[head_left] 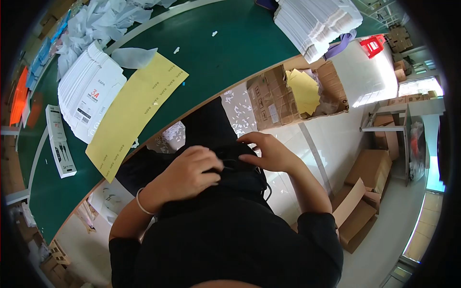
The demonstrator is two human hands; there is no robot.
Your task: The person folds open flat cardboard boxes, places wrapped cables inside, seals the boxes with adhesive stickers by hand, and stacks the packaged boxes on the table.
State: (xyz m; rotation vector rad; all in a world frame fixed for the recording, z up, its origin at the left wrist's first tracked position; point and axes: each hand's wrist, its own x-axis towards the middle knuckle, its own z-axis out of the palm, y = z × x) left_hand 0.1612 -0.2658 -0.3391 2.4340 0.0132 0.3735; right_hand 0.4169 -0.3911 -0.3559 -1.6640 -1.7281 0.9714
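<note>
My left hand [189,174], with a thin pale band at the wrist, hovers over or rests on my lap. Its fingers are loosely curled and a little blurred, the thumb apart from them, and no object shows in it. Across from it, my right hand [267,151] has thumb and forefinger spread, tips at the black trousers [206,122]; whether they press the cloth I cannot tell. A thin dark cord [269,191] hangs by my right hip. Nearest to my left hand on the table lies a yellow printed paper strip [137,115], overhanging the edge.
On the green table [211,53] are a stack of flattened white boxes [93,91], a slim cable box [60,141], crumpled translucent wrapping [98,24] and another white stack [319,24]. An open carton [273,98] with yellow paper stands beyond the table edge. More cartons [367,173] sit at right.
</note>
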